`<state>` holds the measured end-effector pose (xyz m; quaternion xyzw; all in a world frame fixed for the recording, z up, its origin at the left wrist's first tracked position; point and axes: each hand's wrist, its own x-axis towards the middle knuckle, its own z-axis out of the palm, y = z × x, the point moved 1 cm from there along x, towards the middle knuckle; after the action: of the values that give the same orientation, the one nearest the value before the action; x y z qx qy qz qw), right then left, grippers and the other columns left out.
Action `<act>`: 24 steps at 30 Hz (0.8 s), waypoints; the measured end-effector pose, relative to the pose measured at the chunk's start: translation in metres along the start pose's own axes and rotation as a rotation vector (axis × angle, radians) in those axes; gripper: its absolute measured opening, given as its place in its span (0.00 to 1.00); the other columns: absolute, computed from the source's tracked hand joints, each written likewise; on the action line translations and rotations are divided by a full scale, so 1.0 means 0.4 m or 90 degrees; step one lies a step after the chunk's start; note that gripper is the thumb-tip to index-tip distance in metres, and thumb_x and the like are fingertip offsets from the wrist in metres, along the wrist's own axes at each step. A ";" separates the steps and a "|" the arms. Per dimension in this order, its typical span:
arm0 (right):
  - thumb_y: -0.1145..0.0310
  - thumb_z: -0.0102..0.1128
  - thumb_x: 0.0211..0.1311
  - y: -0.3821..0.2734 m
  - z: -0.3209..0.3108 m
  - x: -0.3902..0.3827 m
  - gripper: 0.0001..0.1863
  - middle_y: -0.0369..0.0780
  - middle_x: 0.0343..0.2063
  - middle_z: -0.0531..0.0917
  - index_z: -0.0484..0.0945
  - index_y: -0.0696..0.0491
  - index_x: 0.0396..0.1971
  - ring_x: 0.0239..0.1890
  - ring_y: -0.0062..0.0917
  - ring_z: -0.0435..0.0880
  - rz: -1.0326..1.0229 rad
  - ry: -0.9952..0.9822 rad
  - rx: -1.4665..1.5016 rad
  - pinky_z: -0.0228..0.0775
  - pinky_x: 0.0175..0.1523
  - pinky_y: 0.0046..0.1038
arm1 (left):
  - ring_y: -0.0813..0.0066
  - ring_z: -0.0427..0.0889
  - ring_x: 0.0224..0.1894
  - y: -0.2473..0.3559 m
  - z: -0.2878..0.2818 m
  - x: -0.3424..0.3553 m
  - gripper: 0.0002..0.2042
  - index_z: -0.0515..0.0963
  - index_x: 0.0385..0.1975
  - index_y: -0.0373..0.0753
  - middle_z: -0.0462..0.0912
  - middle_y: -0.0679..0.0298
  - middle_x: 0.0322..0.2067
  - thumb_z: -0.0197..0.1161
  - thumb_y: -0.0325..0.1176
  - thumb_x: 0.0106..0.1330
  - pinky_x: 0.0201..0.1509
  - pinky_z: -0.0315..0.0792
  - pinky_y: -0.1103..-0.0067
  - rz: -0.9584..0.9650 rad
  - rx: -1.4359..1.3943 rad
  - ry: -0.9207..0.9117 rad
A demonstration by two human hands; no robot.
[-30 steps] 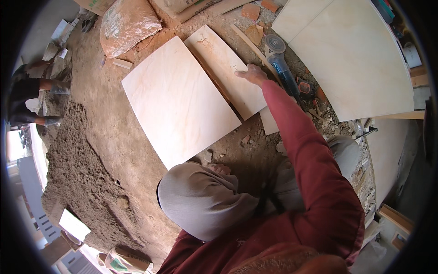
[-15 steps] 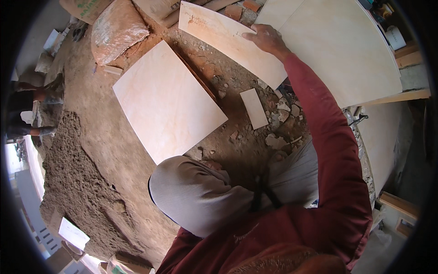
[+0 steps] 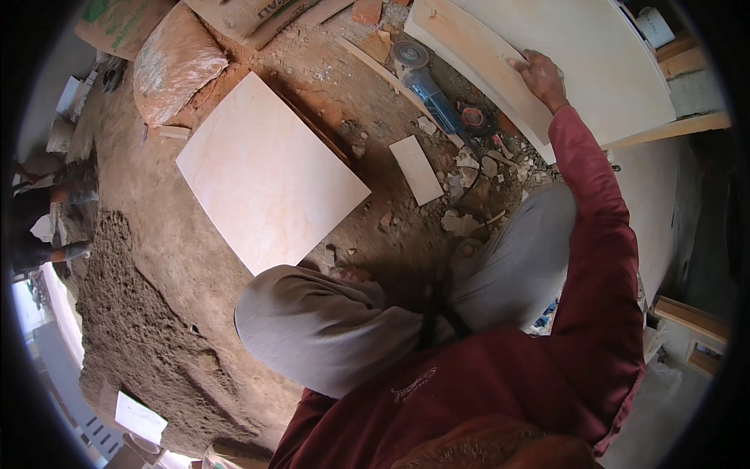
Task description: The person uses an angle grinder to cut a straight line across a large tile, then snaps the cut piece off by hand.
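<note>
My right hand (image 3: 541, 80) is closed over the upper edge of a long cream tile strip (image 3: 473, 66) with a brownish stain. The strip leans close against larger cream tiles (image 3: 601, 70) at the upper right. Below it on the rubble lies a blue angle grinder (image 3: 432, 95) with a grey disc. A large square tile (image 3: 273, 176) rests on the ground in front of my left knee, its far right edge raised over shadow. Between that tile and the grinder lies a small rectangular tile offcut (image 3: 416, 170). My left hand is out of view.
Filled sacks (image 3: 173, 66) stand at the upper left. A mound of dark sand (image 3: 141, 313) spreads along the left side. Broken tile bits (image 3: 461, 223) litter the ground by my feet. Another person's legs (image 3: 55, 223) show at the far left. A wooden batten (image 3: 672, 129) juts out at right.
My right hand has moved right with the tile strip, bringing it against the larger tiles and uncovering the angle grinder. My view has shifted slightly, and my right knee stands farther to the right.
</note>
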<state>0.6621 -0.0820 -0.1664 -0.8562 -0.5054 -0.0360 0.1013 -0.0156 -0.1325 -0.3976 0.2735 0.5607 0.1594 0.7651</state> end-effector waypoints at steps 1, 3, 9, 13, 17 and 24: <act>0.44 0.57 0.74 0.026 0.024 -0.012 0.31 0.56 0.50 0.85 0.82 0.60 0.54 0.54 0.52 0.83 -0.008 0.012 -0.001 0.72 0.60 0.46 | 0.68 0.86 0.46 0.005 -0.002 0.003 0.34 0.76 0.62 0.38 0.84 0.59 0.48 0.69 0.61 0.68 0.46 0.83 0.72 0.003 -0.011 0.006; 0.45 0.57 0.74 0.050 0.065 -0.026 0.31 0.56 0.49 0.85 0.82 0.61 0.54 0.53 0.52 0.83 -0.028 0.035 0.000 0.72 0.60 0.46 | 0.68 0.86 0.46 0.015 -0.019 -0.003 0.34 0.76 0.62 0.38 0.84 0.59 0.48 0.69 0.61 0.68 0.46 0.83 0.72 0.009 -0.033 0.024; 0.46 0.59 0.74 0.127 0.161 -0.049 0.27 0.53 0.50 0.86 0.83 0.57 0.52 0.56 0.51 0.83 -0.006 -0.020 0.113 0.74 0.60 0.47 | 0.69 0.86 0.46 0.058 -0.066 -0.011 0.34 0.76 0.62 0.38 0.84 0.59 0.48 0.69 0.61 0.68 0.45 0.83 0.73 0.041 -0.103 0.078; 0.45 0.60 0.73 0.174 0.242 -0.067 0.27 0.57 0.46 0.85 0.83 0.58 0.48 0.54 0.54 0.83 0.066 -0.094 -0.009 0.73 0.58 0.49 | 0.69 0.86 0.46 0.082 -0.096 -0.015 0.34 0.76 0.62 0.38 0.84 0.59 0.48 0.70 0.61 0.68 0.45 0.83 0.73 0.061 -0.147 0.111; 0.47 0.59 0.73 0.267 0.280 -0.075 0.23 0.55 0.42 0.86 0.83 0.56 0.41 0.50 0.53 0.85 0.048 -0.071 -0.093 0.75 0.55 0.50 | 0.69 0.86 0.46 0.101 -0.108 0.002 0.34 0.76 0.62 0.39 0.84 0.59 0.48 0.70 0.61 0.68 0.45 0.83 0.73 0.079 -0.195 0.122; 0.57 0.59 0.70 0.102 0.168 0.007 0.13 0.47 0.37 0.90 0.87 0.49 0.37 0.42 0.45 0.91 0.027 -0.041 -0.271 0.84 0.44 0.44 | 0.69 0.86 0.45 0.179 -0.236 -0.036 0.34 0.76 0.62 0.39 0.84 0.60 0.47 0.70 0.61 0.68 0.45 0.83 0.73 0.161 -0.278 0.211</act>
<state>0.6961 -0.0846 -0.2371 -0.8695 -0.4712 -0.1123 -0.0969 -0.1048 -0.0604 -0.3646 0.1404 0.5919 0.4129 0.6779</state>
